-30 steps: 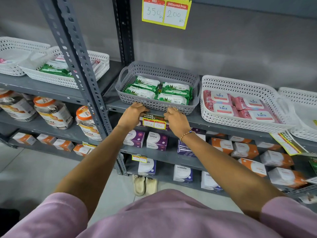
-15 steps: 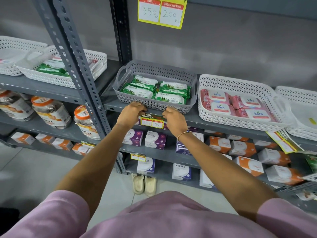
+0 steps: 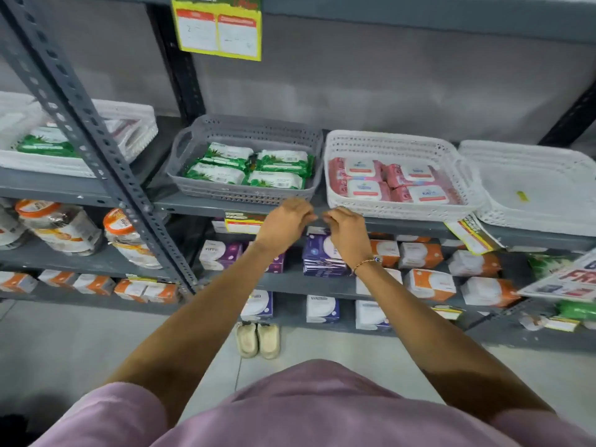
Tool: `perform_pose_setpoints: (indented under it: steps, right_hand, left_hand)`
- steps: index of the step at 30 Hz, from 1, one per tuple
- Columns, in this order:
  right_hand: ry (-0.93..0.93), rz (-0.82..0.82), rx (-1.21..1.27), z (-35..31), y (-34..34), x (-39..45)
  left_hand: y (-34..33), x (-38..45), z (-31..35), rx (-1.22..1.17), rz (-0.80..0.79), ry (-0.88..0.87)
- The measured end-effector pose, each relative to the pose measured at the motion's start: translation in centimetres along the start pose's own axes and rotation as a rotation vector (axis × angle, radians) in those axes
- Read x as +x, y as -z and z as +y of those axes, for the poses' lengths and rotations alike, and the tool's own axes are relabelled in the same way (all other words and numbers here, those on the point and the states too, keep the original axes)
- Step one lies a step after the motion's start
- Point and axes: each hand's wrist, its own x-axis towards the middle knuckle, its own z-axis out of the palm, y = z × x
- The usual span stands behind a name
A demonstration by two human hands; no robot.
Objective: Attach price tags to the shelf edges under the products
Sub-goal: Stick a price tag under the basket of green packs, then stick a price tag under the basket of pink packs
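A yellow and red price tag (image 3: 243, 224) sits on the grey shelf edge (image 3: 193, 208) under the grey basket (image 3: 245, 130) of green wipe packs (image 3: 258, 166). My left hand (image 3: 285, 221) and my right hand (image 3: 346, 227) hover to the right of that tag, in front of the shelf edge between the grey basket and the white basket (image 3: 387, 138) of pink packs (image 3: 387, 179). Both hands have curled fingers, their tips almost meeting. Nothing shows between them; the view is blurred.
A loose yellow tag (image 3: 471, 235) hangs askew under the white basket. An empty white basket (image 3: 532, 156) stands at the right. A slanted perforated post (image 3: 96, 140) crosses the left side. Boxes fill the lower shelves, and sandals (image 3: 258, 338) lie on the floor.
Both hands have let go of the price tag and slid right along the shelf edge, coming together. The tag stays on the edge under the grey basket.
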Motion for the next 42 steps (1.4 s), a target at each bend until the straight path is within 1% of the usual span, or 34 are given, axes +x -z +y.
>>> perform_pose_setpoints:
  steps: [2, 7, 10, 13, 16, 19, 21, 23, 24, 26, 28, 31, 34, 36, 38, 40, 42]
  right_hand:
    - [-0.066, 0.086, 0.001, 1.9, 3.3, -1.0]
    - [-0.295, 0.233, -0.049, 8.1, 10.9, -3.4]
    - [-0.434, 0.301, -0.034, 12.2, 14.9, -4.5]
    - [-0.559, 0.321, -0.081, 16.3, 18.6, -5.4]
    - [-0.721, 0.265, -0.11, 19.1, 21.6, -6.2]
    - [-0.833, 0.164, -0.156, 21.6, 23.3, -6.9]
    - [-0.902, 0.142, -0.089, 22.9, 23.9, -7.0]
    - [-0.994, 0.132, 0.022, 23.9, 24.5, -6.9]
    - [-1.04, 0.098, 0.04, 24.2, 24.8, -6.8]
    - [-1.101, -0.031, 0.03, 24.3, 25.1, -6.5]
    - [-1.127, -0.114, 0.055, 24.4, 25.0, -6.3]
    - [-1.148, -0.19, 0.139, 24.7, 24.6, -6.1]
    - [-1.154, -0.139, 0.318, 24.8, 24.9, -6.1]
    - [-1.147, -0.155, 0.374, 24.7, 25.0, -6.2]
    - [-1.131, -0.183, 0.364, 24.9, 24.7, -6.1]
    - [-1.114, -0.194, 0.299, 25.0, 24.6, -5.9]
    - [-1.092, -0.246, 0.241, 25.1, 24.8, -5.8]
  left_hand:
    - [-1.7, 2.5, 4.2, -0.031, -0.022, -0.104]
    - [-5.2, 8.0, 13.2, -0.087, -0.07, -0.162]
    - [-7.3, 10.6, 17.0, -0.01, -0.08, -0.251]
    - [-9.3, 13.0, 20.1, 0.1, -0.141, -0.261]
    - [-11.0, 14.8, 22.3, 0.177, -0.188, -0.363]
    - [-12.5, 16.1, 24.0, 0.271, -0.25, -0.501]
    - [-13.4, 16.7, 25.1, 0.343, -0.28, -0.576]
    - [-14.0, 17.1, 26.1, 0.372, -0.297, -0.61]
    - [-14.2, 17.3, 26.5, 0.376, -0.307, -0.613]
    - [-14.6, 17.7, 27.0, 0.384, -0.32, -0.613]
    - [-14.9, 18.1, 27.3, 0.389, -0.33, -0.616]
    - [-15.3, 18.3, 27.6, 0.4, -0.353, -0.595]
    - [-15.6, 18.5, 27.8, 0.408, -0.354, -0.564]
    - [-15.8, 18.5, 27.9, 0.432, -0.346, -0.538]
    - [-15.9, 18.5, 28.0, 0.458, -0.349, -0.528]
    - [-16.1, 18.6, 27.9, 0.476, -0.363, -0.529]
    - [-16.2, 18.6, 27.8, 0.49, -0.369, -0.525]
